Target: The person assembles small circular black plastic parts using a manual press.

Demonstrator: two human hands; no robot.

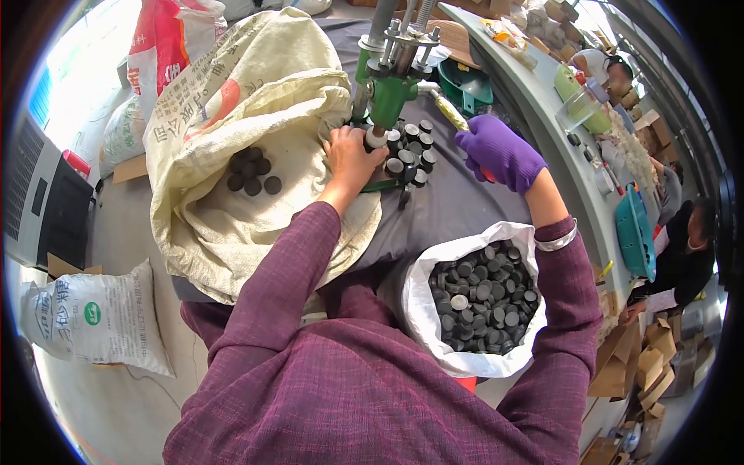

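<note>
A green hand press (391,97) stands at the table's far side. My bare left hand (353,164) is at its base, fingers closed around the spot beneath the white press tip (377,138); what they hold is hidden. In a purple glove, my right hand (502,153) grips the end of the press lever (451,113), which is wrapped in something yellowish. Right beside the press lies a cluster of small round black caps (411,151). Several dark round discs (249,170) rest on a cream woven sack (225,225) left of my left hand.
An open white sack (418,310) full of black caps (484,298) stands at my right knee. Behind the press is a green dustpan-like scoop (465,87). Along the right runs a long grey bench (570,147), with other people (690,240) beyond it. A filled white sack (105,318) sits at left.
</note>
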